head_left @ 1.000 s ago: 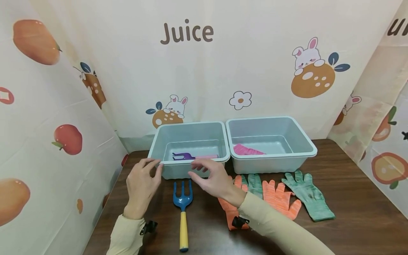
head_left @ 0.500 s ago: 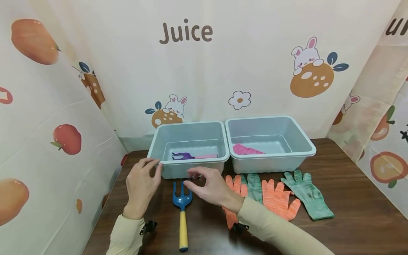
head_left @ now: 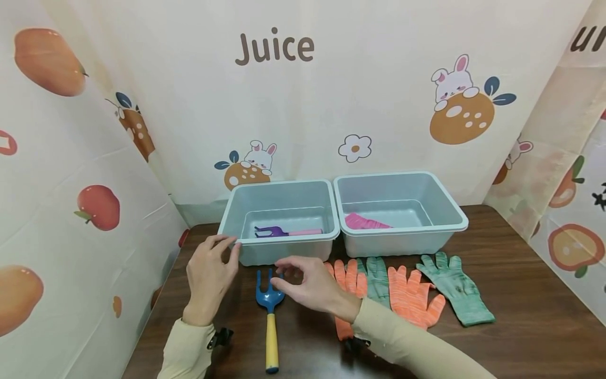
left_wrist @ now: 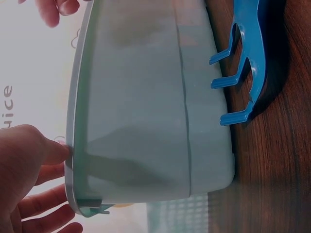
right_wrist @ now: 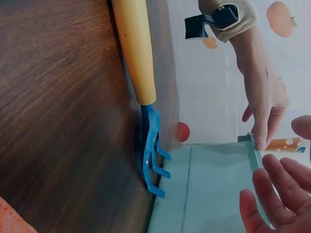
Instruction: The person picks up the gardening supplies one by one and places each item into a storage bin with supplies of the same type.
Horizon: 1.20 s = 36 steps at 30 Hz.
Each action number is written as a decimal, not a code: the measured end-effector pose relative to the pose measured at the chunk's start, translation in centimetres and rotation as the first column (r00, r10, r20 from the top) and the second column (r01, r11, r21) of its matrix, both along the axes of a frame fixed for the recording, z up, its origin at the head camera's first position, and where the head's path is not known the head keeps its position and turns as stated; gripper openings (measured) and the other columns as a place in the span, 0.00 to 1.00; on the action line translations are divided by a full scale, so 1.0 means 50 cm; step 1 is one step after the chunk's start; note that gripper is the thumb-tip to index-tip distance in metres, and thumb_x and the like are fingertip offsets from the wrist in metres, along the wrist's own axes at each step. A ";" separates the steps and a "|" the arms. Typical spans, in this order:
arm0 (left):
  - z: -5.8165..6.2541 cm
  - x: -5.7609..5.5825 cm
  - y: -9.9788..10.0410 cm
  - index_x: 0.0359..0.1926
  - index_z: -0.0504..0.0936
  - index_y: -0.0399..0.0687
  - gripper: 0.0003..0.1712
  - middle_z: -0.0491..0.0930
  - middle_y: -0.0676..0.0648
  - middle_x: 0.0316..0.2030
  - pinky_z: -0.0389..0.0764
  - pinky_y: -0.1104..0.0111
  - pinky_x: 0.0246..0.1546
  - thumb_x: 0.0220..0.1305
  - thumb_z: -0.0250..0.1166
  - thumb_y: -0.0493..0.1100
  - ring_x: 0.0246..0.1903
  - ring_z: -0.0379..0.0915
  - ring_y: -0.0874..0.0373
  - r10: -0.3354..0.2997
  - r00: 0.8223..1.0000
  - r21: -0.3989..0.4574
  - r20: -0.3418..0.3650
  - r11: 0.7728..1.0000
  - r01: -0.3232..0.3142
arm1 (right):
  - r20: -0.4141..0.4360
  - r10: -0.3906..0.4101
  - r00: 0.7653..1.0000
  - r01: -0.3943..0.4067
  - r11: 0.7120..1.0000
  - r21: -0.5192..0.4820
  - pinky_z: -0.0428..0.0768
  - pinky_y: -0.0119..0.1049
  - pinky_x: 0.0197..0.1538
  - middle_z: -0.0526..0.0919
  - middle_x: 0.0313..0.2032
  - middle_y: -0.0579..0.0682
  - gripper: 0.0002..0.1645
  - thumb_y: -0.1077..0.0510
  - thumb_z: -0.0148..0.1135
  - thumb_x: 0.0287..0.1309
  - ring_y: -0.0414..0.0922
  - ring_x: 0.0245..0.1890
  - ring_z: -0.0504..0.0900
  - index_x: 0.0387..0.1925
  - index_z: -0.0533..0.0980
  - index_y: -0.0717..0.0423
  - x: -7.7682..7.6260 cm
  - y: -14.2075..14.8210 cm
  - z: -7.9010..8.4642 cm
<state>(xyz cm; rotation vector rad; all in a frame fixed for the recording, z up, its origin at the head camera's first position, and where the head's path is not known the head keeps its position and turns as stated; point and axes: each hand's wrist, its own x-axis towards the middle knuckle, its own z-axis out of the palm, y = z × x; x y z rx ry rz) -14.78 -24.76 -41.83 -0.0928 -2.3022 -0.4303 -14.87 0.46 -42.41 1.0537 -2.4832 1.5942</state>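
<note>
My left hand (head_left: 210, 279) grips the front left corner of the left pale blue-green plastic bin (head_left: 289, 251); in the left wrist view its thumb (left_wrist: 57, 153) lies against the rim with the fingers past it. Loosely bent and holding nothing, my right hand (head_left: 312, 284) hovers in front of that bin, near the tines of a blue hand fork (head_left: 270, 299) with a yellow handle, which lies on the table. Inside the left bin is a purple hand fork (head_left: 274, 231) with a pink handle.
A second matching bin (head_left: 402, 242) stands right beside the first, with a pink piece of fabric (head_left: 364, 222) inside. Orange gloves (head_left: 412, 300) and green gloves (head_left: 456, 287) lie on the wooden table (head_left: 535, 326), partly under my right forearm. A printed curtain closes off the back and sides.
My right hand has moved down and slightly left, from the left bin's front rim toward the blue fork's tines. The left hand stays at the bin's corner.
</note>
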 end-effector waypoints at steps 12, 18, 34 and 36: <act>0.000 0.000 0.001 0.44 0.94 0.41 0.13 0.89 0.38 0.44 0.87 0.44 0.36 0.63 0.77 0.46 0.43 0.86 0.37 0.009 1.000 0.001 0.006 1.000 -0.009 | 0.049 0.025 0.998 -0.028 0.997 0.067 0.88 0.37 0.45 0.92 0.43 0.50 0.21 0.47 0.73 0.67 0.50 0.40 0.89 0.55 0.87 0.54 0.010 0.002 -0.006; -0.001 0.000 0.000 0.44 0.94 0.41 0.14 0.89 0.38 0.44 0.87 0.43 0.37 0.63 0.77 0.45 0.43 0.86 0.37 0.010 1.000 0.002 0.009 1.000 -0.010 | 0.082 0.055 0.995 -0.063 0.992 0.105 0.88 0.35 0.44 0.91 0.40 0.47 0.21 0.46 0.73 0.66 0.38 0.36 0.86 0.52 0.88 0.56 0.013 0.001 -0.016; 0.001 -0.001 0.000 0.45 0.94 0.40 0.14 0.89 0.38 0.43 0.88 0.45 0.36 0.63 0.78 0.45 0.42 0.86 0.38 0.002 1.000 -0.001 0.008 1.000 -0.002 | 0.136 0.095 0.986 -0.121 0.972 0.199 0.81 0.23 0.35 0.86 0.28 0.31 0.14 0.43 0.74 0.65 0.25 0.27 0.80 0.38 0.90 0.48 0.027 -0.016 -0.031; 0.000 0.000 -0.001 0.45 0.94 0.40 0.14 0.89 0.38 0.43 0.88 0.45 0.36 0.63 0.78 0.45 0.42 0.86 0.38 0.001 1.000 -0.001 0.008 1.000 -0.001 | 0.132 0.092 0.987 -0.119 0.969 0.215 0.80 0.22 0.34 0.86 0.27 0.31 0.14 0.43 0.74 0.65 0.24 0.27 0.80 0.38 0.90 0.48 0.029 -0.019 -0.034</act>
